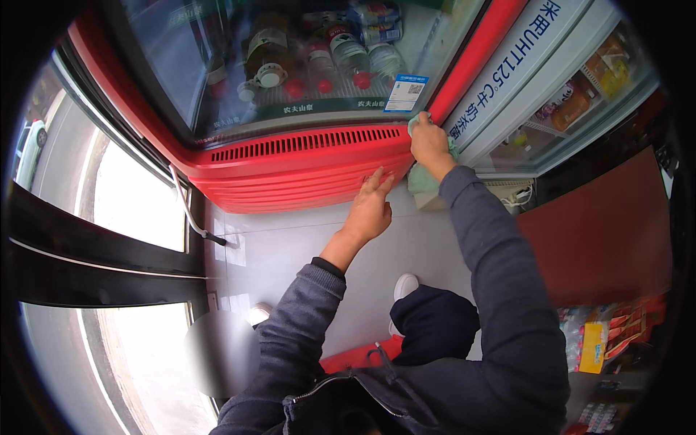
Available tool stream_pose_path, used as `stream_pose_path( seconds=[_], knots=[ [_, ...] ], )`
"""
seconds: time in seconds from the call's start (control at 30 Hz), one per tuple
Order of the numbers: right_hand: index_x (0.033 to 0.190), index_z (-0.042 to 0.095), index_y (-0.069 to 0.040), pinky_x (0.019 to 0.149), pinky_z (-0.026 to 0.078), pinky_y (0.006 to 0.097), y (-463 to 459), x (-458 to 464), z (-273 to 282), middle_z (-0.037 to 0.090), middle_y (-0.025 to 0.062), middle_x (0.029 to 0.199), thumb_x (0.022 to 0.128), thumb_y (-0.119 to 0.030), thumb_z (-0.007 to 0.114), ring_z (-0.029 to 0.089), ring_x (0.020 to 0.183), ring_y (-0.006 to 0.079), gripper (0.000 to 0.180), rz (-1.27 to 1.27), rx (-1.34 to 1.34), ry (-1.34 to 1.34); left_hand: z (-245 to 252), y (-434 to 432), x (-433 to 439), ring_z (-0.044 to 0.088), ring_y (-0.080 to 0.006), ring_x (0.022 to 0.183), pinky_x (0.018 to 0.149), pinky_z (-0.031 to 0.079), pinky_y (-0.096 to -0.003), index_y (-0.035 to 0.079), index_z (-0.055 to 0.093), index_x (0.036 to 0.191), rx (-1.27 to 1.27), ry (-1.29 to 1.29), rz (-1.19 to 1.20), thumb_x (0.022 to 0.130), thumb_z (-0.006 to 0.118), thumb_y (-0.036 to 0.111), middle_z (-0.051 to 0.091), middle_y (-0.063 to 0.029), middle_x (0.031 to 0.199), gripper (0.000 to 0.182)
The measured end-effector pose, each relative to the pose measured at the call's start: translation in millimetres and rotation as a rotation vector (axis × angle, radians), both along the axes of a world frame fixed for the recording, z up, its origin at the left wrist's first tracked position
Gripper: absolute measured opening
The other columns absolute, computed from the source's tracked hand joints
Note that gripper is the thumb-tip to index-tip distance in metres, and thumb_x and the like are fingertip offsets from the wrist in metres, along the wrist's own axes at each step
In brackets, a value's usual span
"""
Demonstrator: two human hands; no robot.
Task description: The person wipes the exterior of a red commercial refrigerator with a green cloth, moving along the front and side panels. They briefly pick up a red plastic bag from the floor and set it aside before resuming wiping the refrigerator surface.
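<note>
My right hand [431, 142] grips a pale green cloth [453, 149] at the lower right corner of a red display fridge [304, 187]. More green fabric [422, 180] shows beneath that hand; I cannot tell if it is the same cloth. My left hand [370, 209] holds nothing, its fingers partly spread at the fridge's ribbed lower panel. Above the panel runs a slotted vent [307, 143]. Behind the glass door [326, 115] lie several drink bottles [345, 51] and cans [375, 22]. A blue and white label [406, 93] with a printed code sticks to the glass.
A white-framed fridge [505, 70] with packaged food stands close on the right. Beyond my right arm is a dark red panel [603, 234], with packaged goods [595, 337] below it. Glass doors [136, 190] line the left, and a thin rod [187, 209] reaches the tiled floor [288, 239].
</note>
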State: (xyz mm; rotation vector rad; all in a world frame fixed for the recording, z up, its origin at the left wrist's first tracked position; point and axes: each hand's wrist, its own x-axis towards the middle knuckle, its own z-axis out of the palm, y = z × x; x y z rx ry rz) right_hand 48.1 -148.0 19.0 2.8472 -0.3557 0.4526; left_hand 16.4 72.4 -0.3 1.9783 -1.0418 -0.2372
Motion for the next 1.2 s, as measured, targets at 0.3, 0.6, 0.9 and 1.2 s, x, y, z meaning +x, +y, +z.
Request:
stream_pose_path(
  seconds=[0.3,0.6,0.9,1.2],
  knots=[
    [0.097,0.064,-0.004,0.076,0.049,0.0406,6.5,2.1,6.9,0.052,0.0124,0.111,0.074,-0.014,0.058,0.062,0.082,0.0326,0.026,-0.118,0.386,0.072,-13.6,1.8,8.0,0.029,-0.0395,0.127,0.102,0.031,-0.0408,0.0,0.037,0.131,0.066,-0.04,0.056,0.072,0.053,-0.002,0.023,-0.0237,0.141,0.061],
    [0.114,0.058,-0.011,0.081,0.046,0.0393,4.6,-8.7,-17.6,0.051,0.0014,0.115,0.08,-0.023,0.059,0.057,0.094,0.0306,0.036,-0.05,0.745,-0.153,-26.4,20.6,40.8,0.015,-0.0361,0.134,0.104,0.021,-0.0505,0.0,0.029,0.135,0.171,-0.326,0.378,0.069,0.049,-0.001,0.018,-0.0193,0.144,0.069],
    [0.121,0.052,-0.016,0.077,0.048,0.0375,36.3,-49.3,-48.3,0.04,0.0031,0.131,0.08,-0.02,0.06,0.057,0.097,0.0288,0.042,0.166,0.974,-0.458,-7.8,-25.2,52.3,0.031,-0.0297,0.128,0.102,0.029,-0.0442,-0.002,0.036,0.13,0.478,-0.668,0.182,0.072,0.046,0.001,0.034,-0.0175,0.137,0.059],
    [0.119,0.047,-0.004,0.084,0.044,0.0381,14.0,-49.6,-136.9,0.05,0.0181,0.116,0.075,-0.017,0.064,0.052,0.104,0.0339,0.049,-0.21,1.276,-1.038,18.2,-56.6,77.0,0.061,-0.0302,0.071,0.059,0.049,-0.0403,0.007,0.059,0.086,0.686,-0.933,0.191,0.072,0.066,0.02,0.057,-0.0122,0.084,0.02]
  ],
)
